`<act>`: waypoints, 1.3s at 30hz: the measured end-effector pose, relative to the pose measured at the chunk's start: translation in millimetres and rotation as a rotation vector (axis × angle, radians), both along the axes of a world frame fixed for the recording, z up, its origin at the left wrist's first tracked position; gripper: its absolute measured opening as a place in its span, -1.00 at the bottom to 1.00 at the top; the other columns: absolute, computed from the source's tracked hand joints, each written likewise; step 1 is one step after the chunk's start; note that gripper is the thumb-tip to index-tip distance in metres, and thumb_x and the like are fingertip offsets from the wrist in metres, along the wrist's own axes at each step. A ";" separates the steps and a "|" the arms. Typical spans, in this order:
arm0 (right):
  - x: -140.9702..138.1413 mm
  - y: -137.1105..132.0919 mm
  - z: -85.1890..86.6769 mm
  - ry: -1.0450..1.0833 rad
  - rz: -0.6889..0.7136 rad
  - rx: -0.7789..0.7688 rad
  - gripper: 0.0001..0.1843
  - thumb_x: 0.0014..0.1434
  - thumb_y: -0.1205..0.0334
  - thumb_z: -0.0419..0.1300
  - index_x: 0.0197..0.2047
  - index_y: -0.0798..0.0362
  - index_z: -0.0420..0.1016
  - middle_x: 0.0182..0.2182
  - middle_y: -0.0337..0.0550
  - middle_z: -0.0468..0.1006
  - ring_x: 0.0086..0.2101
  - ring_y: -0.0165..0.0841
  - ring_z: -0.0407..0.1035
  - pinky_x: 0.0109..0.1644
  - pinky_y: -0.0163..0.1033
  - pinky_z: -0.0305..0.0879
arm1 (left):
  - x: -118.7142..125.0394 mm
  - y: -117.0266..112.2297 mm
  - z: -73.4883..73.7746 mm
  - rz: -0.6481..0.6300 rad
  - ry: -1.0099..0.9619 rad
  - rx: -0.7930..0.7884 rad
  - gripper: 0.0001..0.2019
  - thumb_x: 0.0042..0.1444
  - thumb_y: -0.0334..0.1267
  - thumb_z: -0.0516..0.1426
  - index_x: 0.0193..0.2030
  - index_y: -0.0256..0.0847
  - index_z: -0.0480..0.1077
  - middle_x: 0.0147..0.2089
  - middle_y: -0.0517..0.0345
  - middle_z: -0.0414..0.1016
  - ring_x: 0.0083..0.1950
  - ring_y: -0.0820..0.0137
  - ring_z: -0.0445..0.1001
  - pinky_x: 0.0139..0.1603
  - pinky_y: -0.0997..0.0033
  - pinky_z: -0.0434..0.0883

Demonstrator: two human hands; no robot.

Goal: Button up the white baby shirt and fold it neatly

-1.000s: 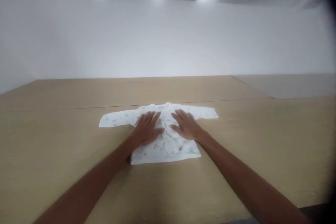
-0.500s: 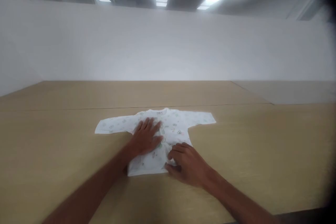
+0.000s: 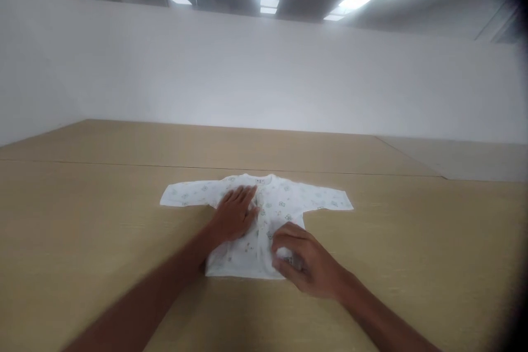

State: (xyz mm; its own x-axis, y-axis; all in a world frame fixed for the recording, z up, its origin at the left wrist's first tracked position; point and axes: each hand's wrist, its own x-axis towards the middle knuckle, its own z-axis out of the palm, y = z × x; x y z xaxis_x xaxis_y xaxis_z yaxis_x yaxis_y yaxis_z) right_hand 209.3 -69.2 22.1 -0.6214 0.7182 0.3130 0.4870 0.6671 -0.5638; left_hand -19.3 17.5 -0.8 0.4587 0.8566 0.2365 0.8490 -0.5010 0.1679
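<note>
A small white long-sleeved baby shirt (image 3: 284,204) with a scattered print lies face up on the table, its sleeves spread to both sides and its neckline at the far end. My left hand (image 3: 236,213) rests flat on the shirt's left chest, fingers stretched toward the neck and beside the front opening. Over the lower right front, my right hand (image 3: 307,258) is curled, with a gap between thumb and fingertips and nothing visible between them. It covers part of the shirt's right side and hem.
The wood-toned table (image 3: 412,247) spreads around the shirt, with a seam running across it beyond the neckline. Behind it stands a pale partition wall (image 3: 289,77). A greyish panel (image 3: 474,159) adjoins the table at the far right.
My right hand has let go of the shirt's front and moved slightly right. The bunched cloth near the opening now lies flatter. My left hand stays on the chest; the camera view has tilted.
</note>
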 end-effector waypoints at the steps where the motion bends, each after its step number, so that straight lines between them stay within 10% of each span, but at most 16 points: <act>1: 0.2 2.6 -0.8 -0.045 -0.028 0.032 -0.65 0.27 0.04 0.11 0.06 0.00 0.42 0.08 -0.05 0.43 0.11 -0.23 0.29 0.25 -0.06 0.21 | -2.9 2.3 0.7 -0.011 -0.011 0.014 -0.45 0.38 -0.08 -0.14 0.41 -0.30 0.00 0.40 -0.17 0.10 0.42 0.09 0.05 0.40 -0.05 0.09; 5: 6.0 7.1 -6.6 -0.330 -0.013 0.047 -0.16 0.27 -0.24 0.00 0.45 -0.04 -0.15 0.42 -0.03 -0.19 0.39 -0.05 -0.31 0.45 0.22 -0.27 | -20.7 8.8 0.9 -0.033 0.001 0.038 -0.52 0.34 -0.10 -0.05 0.31 -0.27 0.20 0.37 -0.14 0.18 0.41 0.09 0.08 0.40 -0.02 0.12; 9: 17.9 1.2 -7.7 -0.425 -0.013 -0.004 -0.02 0.20 -0.36 0.00 0.47 -0.04 -0.29 0.43 -0.07 -0.34 0.39 -0.04 -0.46 0.46 0.20 -0.32 | -36.0 4.3 -2.3 -0.083 0.053 0.064 -0.44 0.34 0.01 -0.06 0.39 -0.17 0.06 0.43 -0.07 0.05 0.45 0.06 -0.02 0.41 -0.13 0.06; 12: 16.1 10.7 2.7 -0.403 -0.005 -0.001 -0.01 0.12 -0.38 0.10 0.44 -0.05 -0.08 0.41 0.00 -0.14 0.38 0.04 -0.25 0.42 0.23 -0.14 | -28.7 0.0 -3.7 -0.104 0.076 0.074 -0.45 0.35 -0.01 -0.07 0.39 -0.23 0.07 0.43 -0.10 0.06 0.45 0.05 -0.04 0.42 -0.14 0.03; 16: -11.2 64.2 12.9 -0.150 -0.195 0.069 -0.52 0.33 -0.10 0.01 0.16 0.00 0.38 0.13 -0.03 0.43 0.12 -0.22 0.32 0.26 0.00 0.24 | 4.1 6.2 -6.4 0.004 0.058 0.071 -0.47 0.37 -0.09 -0.13 0.34 -0.40 0.13 0.41 -0.24 0.07 0.45 0.01 -0.05 0.41 -0.15 0.04; 20: -35.7 117.8 -9.5 -0.209 -0.457 0.120 -0.51 0.35 0.01 -0.02 0.21 0.14 0.33 0.26 0.09 0.26 0.28 -0.16 0.11 0.37 0.02 0.07 | 16.0 20.6 -11.8 0.128 0.064 0.060 -0.44 0.36 -0.07 -0.12 0.35 -0.42 0.11 0.41 -0.25 0.05 0.45 -0.02 -0.06 0.40 -0.14 0.05; 31: 104.3 132.6 -33.0 -0.560 -0.652 -0.068 -0.25 0.33 -0.25 -0.23 0.43 -0.02 -0.05 0.40 -0.07 -0.07 0.38 -0.12 -0.18 0.43 0.13 -0.17 | -141.3 33.8 1.0 0.268 0.133 0.017 -0.34 0.32 0.04 -0.20 0.36 -0.46 0.07 0.40 -0.28 0.09 0.42 -0.06 0.01 0.38 -0.11 0.07; 35: 75.1 117.5 -24.6 -0.499 -0.680 0.013 -0.24 0.31 -0.25 -0.14 0.42 0.00 -0.02 0.41 -0.05 -0.11 0.39 -0.07 -0.26 0.43 0.23 -0.24 | -101.2 14.7 7.9 0.198 0.051 0.138 -0.37 0.34 0.01 -0.18 0.35 -0.46 0.06 0.42 -0.30 0.02 0.45 -0.02 -0.06 0.40 -0.12 0.03; 39: 1.8 83.6 -20.2 -0.409 -0.270 0.027 -0.10 0.27 -0.37 -0.20 0.46 0.06 -0.19 0.42 -0.07 -0.30 0.40 -0.15 -0.39 0.47 0.09 -0.24 | -30.5 -22.7 2.6 -0.030 0.051 -0.029 -0.34 0.34 0.06 -0.13 0.41 -0.40 -0.02 0.44 -0.23 -0.01 0.45 0.08 -0.03 0.41 0.00 0.12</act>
